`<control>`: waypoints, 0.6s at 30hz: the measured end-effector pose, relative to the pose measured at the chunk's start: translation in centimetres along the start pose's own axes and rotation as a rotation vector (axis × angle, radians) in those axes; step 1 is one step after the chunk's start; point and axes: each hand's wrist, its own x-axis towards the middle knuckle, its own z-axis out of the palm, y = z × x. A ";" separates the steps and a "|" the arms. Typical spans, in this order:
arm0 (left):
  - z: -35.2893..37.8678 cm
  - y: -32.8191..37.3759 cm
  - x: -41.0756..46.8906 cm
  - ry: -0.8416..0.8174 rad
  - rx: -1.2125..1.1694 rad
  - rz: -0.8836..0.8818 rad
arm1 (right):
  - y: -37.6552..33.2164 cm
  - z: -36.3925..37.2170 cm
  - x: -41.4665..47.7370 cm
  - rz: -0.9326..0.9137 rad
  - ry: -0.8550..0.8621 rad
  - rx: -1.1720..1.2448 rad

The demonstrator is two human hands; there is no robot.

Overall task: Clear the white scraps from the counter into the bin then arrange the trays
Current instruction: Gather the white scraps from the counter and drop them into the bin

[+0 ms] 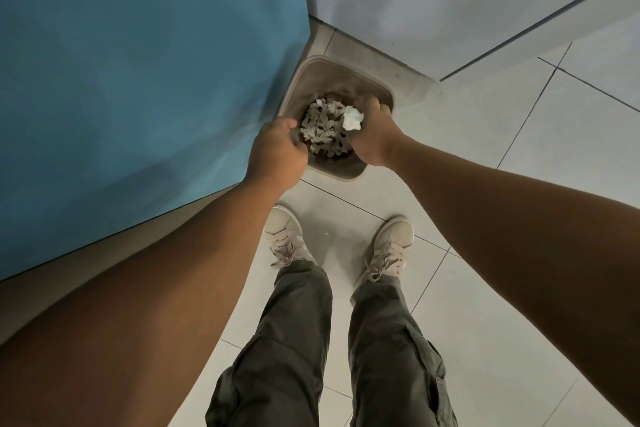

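Person is standing over the bin (322,80), which is sitting on the tiled floor (519,156) in a corner, at 12 o'clock from the pale shoes (285,232). A blue panel (138,62) is running along the bin's 9 o'clock side; touching or just beside, cannot tell. A pile of pale scraps (322,132) is lying in the bottom of the bin. The right hand (372,135) is reaching over the rim at 3 o'clock, fingers curling round one crumpled white scrap (352,118) and holding it above the pile. The left hand (277,149) is hovering at the rim's 8 o'clock, fingers curling inward; cannot tell whether it is gripping anything. Olive trousers (287,340) are showing at 6 o'clock of the view.
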 end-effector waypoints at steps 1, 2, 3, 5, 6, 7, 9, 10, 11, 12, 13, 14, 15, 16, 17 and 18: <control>-0.2 0.2 -0.4 -0.004 -0.003 -0.002 | 0.1 -0.3 -0.7 -0.011 -0.001 0.011; -0.5 0.6 -0.8 -0.011 -0.006 -0.002 | 0.1 -0.8 -1.5 -0.016 -0.004 0.032; -0.8 0.9 -1.2 -0.020 -0.008 -0.001 | 0.0 -1.3 -2.3 -0.022 -0.006 0.057; -1.8 2.3 -2.5 -0.036 -0.013 0.011 | -0.5 -2.8 -4.7 -0.052 0.012 0.108; -2.5 3.1 -3.2 -0.042 -0.011 0.022 | -0.8 -3.7 -6.0 -0.075 0.031 0.119; -3.3 4.0 -4.0 -0.041 -0.007 0.037 | -1.1 -4.6 -7.5 -0.104 0.056 0.116; -5.3 5.8 -5.7 -0.032 0.006 0.074 | -2.0 -6.5 -10.4 -0.171 0.102 0.079; -6.3 6.8 -6.8 -0.026 0.015 0.091 | -2.3 -7.4 -11.9 -0.198 0.116 0.053; -7.4 7.9 -7.9 -0.021 0.023 0.105 | -2.7 -8.4 -13.3 -0.222 0.126 0.021; -8.6 9.0 -9.1 -0.011 0.028 0.119 | -3.2 -9.3 -14.7 -0.244 0.135 -0.013; -9.9 10.1 -10.3 0.001 0.035 0.134 | -3.8 -10.3 -16.2 -0.271 0.147 -0.046; -11.1 11.3 -11.5 0.016 0.045 0.153 | -4.6 -11.4 -17.7 -0.298 0.163 -0.066; -12.3 12.4 -12.6 0.032 0.054 0.172 | -5.4 -12.5 -19.2 -0.329 0.184 -0.076; -13.5 13.6 -13.6 0.050 0.059 0.190 | -6.4 -13.6 -20.7 -0.362 0.205 -0.079; -14.6 14.7 -14.6 0.066 0.058 0.204 | -7.5 -14.6 -22.1 -0.395 0.220 -0.082; -15.7 15.8 -15.7 0.086 0.056 0.218 | -8.6 -15.6 -23.7 -0.429 0.232 -0.093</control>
